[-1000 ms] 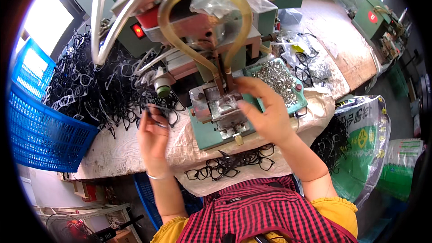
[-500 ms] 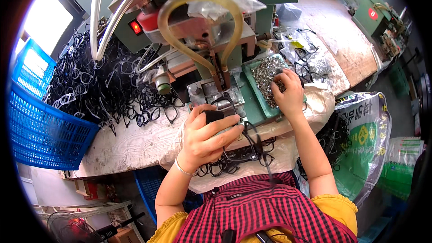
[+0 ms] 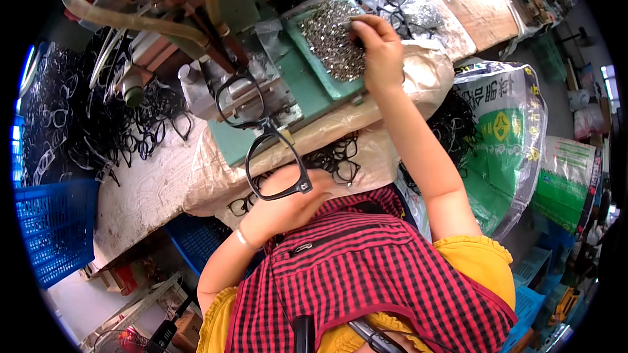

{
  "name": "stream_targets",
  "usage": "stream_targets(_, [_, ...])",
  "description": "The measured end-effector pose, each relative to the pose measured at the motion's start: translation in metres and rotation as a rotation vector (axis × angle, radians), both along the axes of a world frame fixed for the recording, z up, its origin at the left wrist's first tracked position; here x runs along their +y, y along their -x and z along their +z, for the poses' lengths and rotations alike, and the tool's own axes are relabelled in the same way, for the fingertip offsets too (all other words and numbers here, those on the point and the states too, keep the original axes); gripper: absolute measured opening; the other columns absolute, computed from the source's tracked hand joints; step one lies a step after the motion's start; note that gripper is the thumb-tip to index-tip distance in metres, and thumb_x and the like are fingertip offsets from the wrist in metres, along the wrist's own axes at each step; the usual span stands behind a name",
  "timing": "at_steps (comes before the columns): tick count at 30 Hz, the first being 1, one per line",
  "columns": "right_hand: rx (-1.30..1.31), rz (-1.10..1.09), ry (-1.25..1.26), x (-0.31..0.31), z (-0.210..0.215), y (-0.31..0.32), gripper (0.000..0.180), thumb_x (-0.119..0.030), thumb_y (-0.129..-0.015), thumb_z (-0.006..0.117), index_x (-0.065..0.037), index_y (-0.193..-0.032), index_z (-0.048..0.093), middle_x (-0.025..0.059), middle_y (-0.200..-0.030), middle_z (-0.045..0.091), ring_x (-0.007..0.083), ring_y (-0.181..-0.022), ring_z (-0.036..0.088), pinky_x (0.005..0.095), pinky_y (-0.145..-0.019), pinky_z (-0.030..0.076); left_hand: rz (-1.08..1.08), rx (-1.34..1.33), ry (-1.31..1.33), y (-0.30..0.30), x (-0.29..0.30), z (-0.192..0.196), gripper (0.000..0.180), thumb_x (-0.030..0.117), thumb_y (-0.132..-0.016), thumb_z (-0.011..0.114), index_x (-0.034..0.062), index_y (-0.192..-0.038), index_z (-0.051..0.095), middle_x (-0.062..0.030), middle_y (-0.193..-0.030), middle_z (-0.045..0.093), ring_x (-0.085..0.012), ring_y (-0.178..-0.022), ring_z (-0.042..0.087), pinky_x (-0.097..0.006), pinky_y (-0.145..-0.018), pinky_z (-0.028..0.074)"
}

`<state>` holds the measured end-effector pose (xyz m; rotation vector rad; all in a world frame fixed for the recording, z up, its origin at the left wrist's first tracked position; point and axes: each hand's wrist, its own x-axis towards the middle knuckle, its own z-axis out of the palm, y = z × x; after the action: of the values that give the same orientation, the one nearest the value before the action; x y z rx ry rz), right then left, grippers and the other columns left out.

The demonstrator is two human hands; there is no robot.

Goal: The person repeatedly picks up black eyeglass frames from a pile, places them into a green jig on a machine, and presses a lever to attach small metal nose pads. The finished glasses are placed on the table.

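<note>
A black eyeglass frame [image 3: 267,124] sits at the machine's metal fixture [image 3: 282,99]. Its far rim is under the pointed jaws [image 3: 239,59], and its near rim sticks out toward me. Below that near rim, my left hand [image 3: 297,199] is by the apron, beside several black eyeglass frames [image 3: 340,157]. Its fingers are mostly hidden, so their grip does not show. My right hand [image 3: 383,52] is over the right side of a green tray [image 3: 337,91] of small shiny metal parts [image 3: 327,36]. Its thumb and fingertips are pinched; whatever lies between them is too small to make out.
Black eyeglass frames lie heaped on the table's left, near a blue basket [image 3: 59,229]. Yellowish hoses [image 3: 131,19] loop in front of the machine. More glasses [image 3: 396,10] lie beyond the tray. A green-and-white sack [image 3: 504,150] stands at the right.
The view has turned and shifted. My left hand has left the fixture and come down toward my apron. The eyeglass frame stays at the machine, while my right hand remains over the tray.
</note>
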<state>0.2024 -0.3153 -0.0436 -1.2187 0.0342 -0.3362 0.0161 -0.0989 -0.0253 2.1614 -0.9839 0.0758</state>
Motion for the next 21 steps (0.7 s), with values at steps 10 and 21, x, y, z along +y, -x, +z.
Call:
stream_targets(10, [-0.063, 0.001, 0.388, 0.018, 0.032, 0.003, 0.015, -0.011, -0.09, 0.072, -0.002, -0.102, 0.076, 0.0037, -0.088, 0.074, 0.0102, -0.08, 0.066, 0.0239, -0.076, 0.05, 0.106, -0.169, -0.619, -0.039, -0.096, -0.136, 0.011, 0.012, -0.081, 0.061, 0.007, -0.091, 0.063, -0.0078, -0.087, 0.064, -0.0258, -0.092, 0.065, -0.037, -0.078, 0.054])
stream_targets(21, [-0.282, 0.041, 0.618, 0.008, 0.053, 0.059, 0.014, -0.001, -0.081, 0.074, -0.001, -0.094, 0.074, 0.0086, -0.092, 0.073, 0.0196, -0.087, 0.069, 0.0316, -0.081, 0.052, 0.087, 0.931, 0.456, -0.003, -0.022, -0.032, 0.023, 0.0, -0.095, 0.061, 0.0021, -0.118, 0.057, -0.0084, -0.093, 0.062, -0.0194, -0.087, 0.064, -0.034, -0.076, 0.05])
